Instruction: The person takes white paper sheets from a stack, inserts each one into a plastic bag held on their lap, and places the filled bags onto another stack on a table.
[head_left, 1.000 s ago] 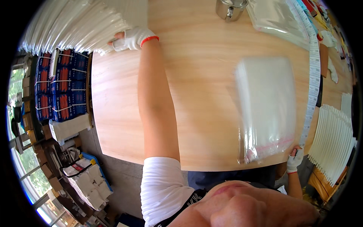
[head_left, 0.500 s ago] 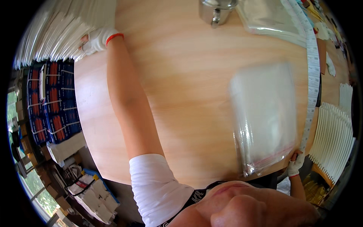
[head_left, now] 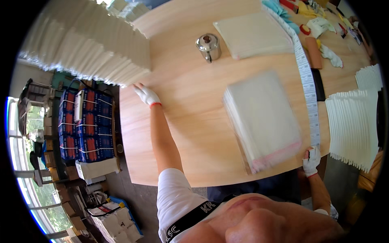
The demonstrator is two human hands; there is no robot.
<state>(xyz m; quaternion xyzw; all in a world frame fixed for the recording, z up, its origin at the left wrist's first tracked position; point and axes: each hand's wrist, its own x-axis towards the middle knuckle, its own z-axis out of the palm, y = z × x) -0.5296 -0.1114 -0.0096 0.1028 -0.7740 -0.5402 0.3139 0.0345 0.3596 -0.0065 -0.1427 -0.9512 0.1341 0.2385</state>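
My left hand (head_left: 146,95), in a white fingertip-less glove with a red cuff, is open with its fingers stretched out. It lies on the table at the near corner of a tall stack of clear-wrapped white packs (head_left: 93,44). My right hand (head_left: 311,161), gloved alike, has its fingers curled at the table's near right edge, by the end of a long strip of printed labels (head_left: 308,87). Whether it grips the strip is hard to make out. Between my hands lies a pile of clear plastic bags (head_left: 265,117) with a pink band along the near end.
A lidded steel pot (head_left: 208,46) stands farther back, beside another pile of clear bags (head_left: 253,34). White ribbed stacks (head_left: 351,125) sit at the right. Gloves and tools crowd the far right. Blue strapped bundles (head_left: 87,121) stand left, beyond the table edge.
The whole view has shifted and shows more of the table. My left hand, earlier with its fingers against the packs' lower edge, now rests flatter at the stack's corner. My right hand stays by the table edge.
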